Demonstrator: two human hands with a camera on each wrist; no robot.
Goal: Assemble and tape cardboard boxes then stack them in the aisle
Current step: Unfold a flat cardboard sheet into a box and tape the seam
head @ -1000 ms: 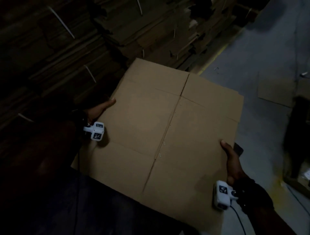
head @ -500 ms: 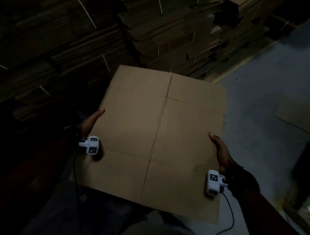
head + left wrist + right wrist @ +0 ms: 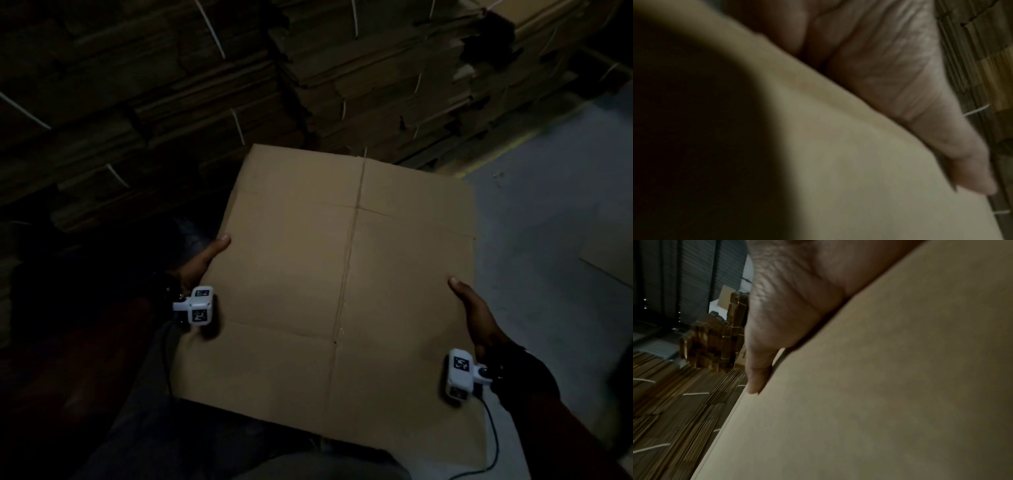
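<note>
Now my left hand [image 3: 202, 260] and right hand [image 3: 474, 311] grip the flat cardboard box [image 3: 339, 274] between them; it probably needs opening out next.

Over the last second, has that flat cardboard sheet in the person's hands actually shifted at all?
Cannot tell for sure: the head camera itself moved. Against the bundled cardboard stacks, the flat cardboard sheet has turned squarer, both hands holding its sides.
</note>
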